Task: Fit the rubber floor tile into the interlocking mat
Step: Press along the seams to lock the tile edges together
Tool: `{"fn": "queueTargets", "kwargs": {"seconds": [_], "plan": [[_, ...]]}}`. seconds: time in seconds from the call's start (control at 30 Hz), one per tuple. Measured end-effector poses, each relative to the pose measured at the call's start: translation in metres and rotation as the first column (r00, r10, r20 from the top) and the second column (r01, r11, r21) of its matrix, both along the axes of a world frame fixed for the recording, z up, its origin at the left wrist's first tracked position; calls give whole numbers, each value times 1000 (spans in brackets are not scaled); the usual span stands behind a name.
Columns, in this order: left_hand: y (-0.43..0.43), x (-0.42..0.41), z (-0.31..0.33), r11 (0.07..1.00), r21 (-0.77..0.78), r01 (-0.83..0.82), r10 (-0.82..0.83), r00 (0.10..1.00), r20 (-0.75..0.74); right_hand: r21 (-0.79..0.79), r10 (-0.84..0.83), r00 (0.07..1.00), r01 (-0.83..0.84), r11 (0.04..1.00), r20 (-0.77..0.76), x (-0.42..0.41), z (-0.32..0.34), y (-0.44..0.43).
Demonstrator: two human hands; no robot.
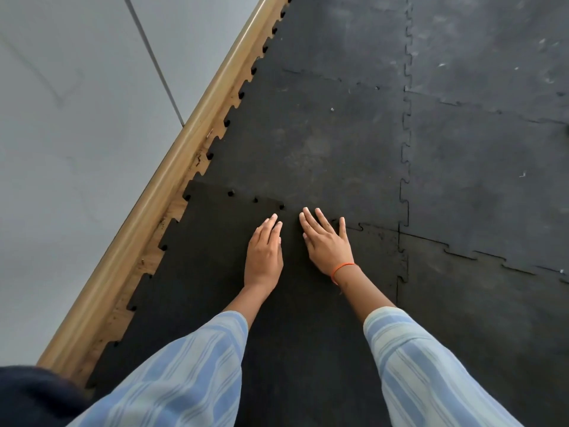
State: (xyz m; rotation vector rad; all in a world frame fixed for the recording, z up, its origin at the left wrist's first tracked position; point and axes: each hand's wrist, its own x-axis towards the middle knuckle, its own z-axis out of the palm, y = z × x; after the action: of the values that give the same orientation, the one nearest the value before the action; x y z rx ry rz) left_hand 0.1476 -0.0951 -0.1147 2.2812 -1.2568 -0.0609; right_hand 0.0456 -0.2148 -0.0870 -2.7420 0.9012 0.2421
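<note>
A black rubber floor tile (pixel 215 257) with jigsaw edges lies on the floor in front of me. Its far edge overlaps the grey interlocking mat (pixel 323 143), and several small gaps show along that seam on the left. My left hand (pixel 264 254) lies flat, palm down, on the tile just short of the seam. My right hand (pixel 326 245), with an orange thread at the wrist, presses flat beside it, fingers spread and fingertips at the seam. Neither hand holds anything.
A wooden skirting board (pixel 160 195) runs along the grey wall (pixel 61 149) on the left, with a strip of bare wooden floor between it and the mat. More joined mat tiles (pixel 492 180) stretch to the right and beyond.
</note>
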Motion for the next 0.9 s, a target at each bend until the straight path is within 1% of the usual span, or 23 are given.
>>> {"fn": "queueTargets", "kwargs": {"seconds": [0.07, 0.1, 0.17, 0.3, 0.4, 0.53, 0.63, 0.7, 0.73, 0.77, 0.83, 0.87, 0.9], "plan": [[-2, 4, 3, 999, 28, 18, -17, 1000, -13, 39, -12, 999, 11, 999, 40, -3, -2, -1], [-4, 9, 5, 997, 66, 26, -25, 1000, -16, 50, -29, 997, 25, 998, 69, -7, -4, -1], [-10, 20, 9, 987, 155, 38, -38, 999, 0, 11, -44, 992, 43, 999, 118, -17, -9, 0], [-20, 35, 8, 964, 261, 49, -62, 997, 43, -46, -20, 993, 26, 999, 118, -23, -13, 4], [-23, 32, 3, 955, 294, 29, -48, 997, 56, -82, -27, 995, 36, 996, 101, -22, -13, 4], [-25, 35, 3, 943, 333, 14, -31, 998, 47, -89, -35, 995, 43, 995, 91, -21, -14, 5], [-26, 36, 10, 930, 362, 66, -72, 997, 3, -99, -33, 995, 42, 994, 97, -20, -15, 5], [-24, 42, 14, 937, 336, 96, -83, 995, -51, -101, -40, 993, 51, 994, 115, -20, -16, 5], [-21, 51, 16, 947, 317, 53, -31, 997, -74, -98, -45, 991, 57, 994, 124, -21, -17, 5], [-16, 64, 18, 952, 305, -36, 66, 994, -89, -97, -48, 991, 60, 993, 127, -21, -18, 5], [-2, 95, 17, 918, 334, -212, 251, 965, -78, -102, -49, 990, 63, 993, 134, -22, -19, 5], [4, 108, 17, 895, 379, -236, 278, 959, -59, -105, -48, 989, 64, 992, 143, -22, -19, 6], [7, 118, 16, 876, 428, -222, 267, 962, -49, -106, -48, 988, 64, 992, 147, -22, -19, 6]]}}
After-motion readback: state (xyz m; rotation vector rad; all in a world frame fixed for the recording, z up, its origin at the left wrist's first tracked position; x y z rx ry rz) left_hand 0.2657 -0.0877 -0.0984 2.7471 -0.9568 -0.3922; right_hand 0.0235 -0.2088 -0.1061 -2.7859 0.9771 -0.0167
